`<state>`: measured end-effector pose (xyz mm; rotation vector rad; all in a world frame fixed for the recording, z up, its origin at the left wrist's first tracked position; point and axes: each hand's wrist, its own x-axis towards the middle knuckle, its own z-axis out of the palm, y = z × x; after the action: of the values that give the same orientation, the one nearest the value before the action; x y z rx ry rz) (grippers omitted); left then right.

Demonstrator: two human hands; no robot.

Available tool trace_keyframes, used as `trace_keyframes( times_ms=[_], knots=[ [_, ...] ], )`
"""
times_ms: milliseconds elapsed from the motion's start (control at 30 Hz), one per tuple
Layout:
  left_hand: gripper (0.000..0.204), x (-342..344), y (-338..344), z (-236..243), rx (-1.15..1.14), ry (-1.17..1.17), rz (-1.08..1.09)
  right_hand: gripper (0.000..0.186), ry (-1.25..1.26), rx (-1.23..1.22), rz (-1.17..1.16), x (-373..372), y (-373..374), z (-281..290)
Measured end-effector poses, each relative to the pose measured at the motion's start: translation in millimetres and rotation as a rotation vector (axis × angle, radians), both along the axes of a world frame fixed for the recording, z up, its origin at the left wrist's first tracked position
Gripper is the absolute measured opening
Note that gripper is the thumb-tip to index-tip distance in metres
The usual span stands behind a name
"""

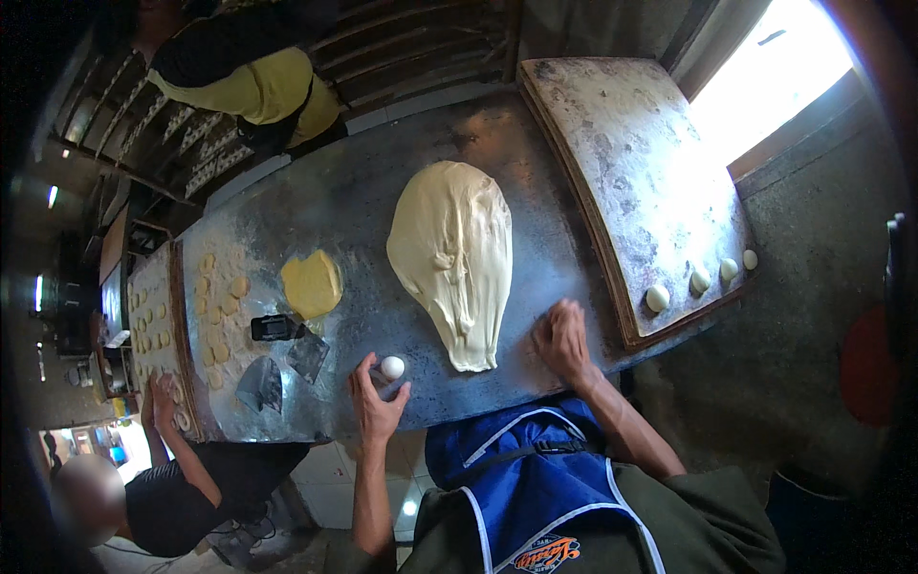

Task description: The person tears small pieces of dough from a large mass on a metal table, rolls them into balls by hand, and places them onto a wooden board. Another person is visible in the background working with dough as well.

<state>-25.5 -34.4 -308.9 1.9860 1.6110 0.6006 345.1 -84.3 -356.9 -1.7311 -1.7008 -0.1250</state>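
My left hand (378,402) rests near the table's front edge, thumb and fingers apart around a small white ball (392,368), apparently dough; whether it touches the ball is unclear. To its right, my right hand (566,349) is low over the metal worktable (535,220), fingers bent and blurred. Between and beyond my hands lies a long mass of pale dough (449,249), wide at the far end and narrower toward me. A flat yellow slab (311,277), a black-handled tool (274,328) and metal scrapers (258,387) lie left of it.
Stacked boards (626,172) carry several white balls (658,298) at right. Small dough pieces (215,306) cover the table's left part. A co-worker (220,497) works at a left board (153,287); another person (249,86) stands across the table before racks (402,48). A bright opening is upper right.
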Motion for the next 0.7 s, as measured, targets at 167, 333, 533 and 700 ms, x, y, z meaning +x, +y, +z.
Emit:
trace_keyframes(
  times_ms=[167, 333, 533, 700],
  knots=[
    [0.073, 23.7, 8.8, 24.6, -0.081, 0.041, -0.112, 0.039, 0.049, -0.338, 0.008, 44.2, -27.7, 1.3],
    [0.042, 12.1, 28.0, 25.0, -0.086, 0.112, -0.298, 0.065, 0.268, -0.648, 0.130, 57.3, -35.3, 96.4],
    [0.037, 44.7, 13.3, 44.2, -0.013, -0.179, -0.250, 0.039, 0.342, -0.588, 0.074, 21.9, -31.8, 79.8],
    [0.047, 88.4, -21.6, 8.0, -0.141, -0.229, -0.075, 0.022, 0.496, -0.608, 0.153, -53.6, -14.8, 71.3]
  ],
)
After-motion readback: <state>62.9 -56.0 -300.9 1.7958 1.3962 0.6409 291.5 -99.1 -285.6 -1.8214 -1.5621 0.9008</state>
